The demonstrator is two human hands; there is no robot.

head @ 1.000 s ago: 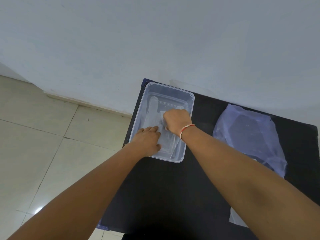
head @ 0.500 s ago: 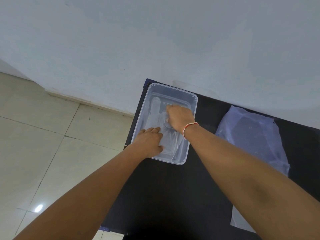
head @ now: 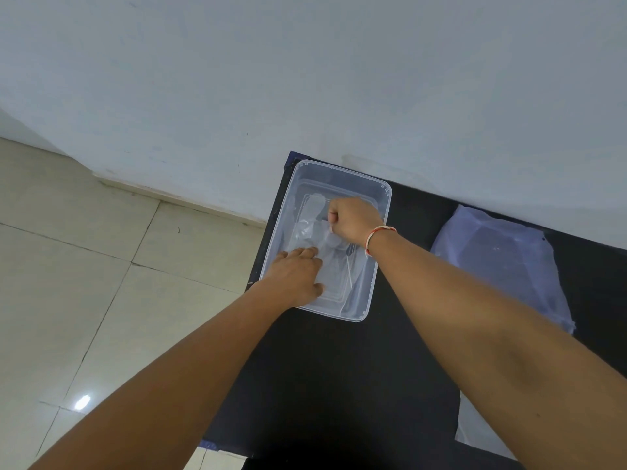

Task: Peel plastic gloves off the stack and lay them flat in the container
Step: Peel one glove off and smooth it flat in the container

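Note:
A clear plastic container sits at the far left corner of the black table. A thin see-through plastic glove lies inside it, its fingers pointing to the far end. My left hand rests flat on the near part of the glove, fingers spread, pressing it down. My right hand is curled into a fist over the middle of the container, pinching the glove's film. The stack of plastic gloves lies to the right on the table, bluish and translucent.
The black table ends just left of the container, with tiled floor below. A white wall stands right behind the table. Another piece of clear plastic shows at the lower right, partly under my right forearm.
My right hand has moved a little toward the far end of the container, drawing the glove film along. My left hand has stayed pressed on the glove's near part.

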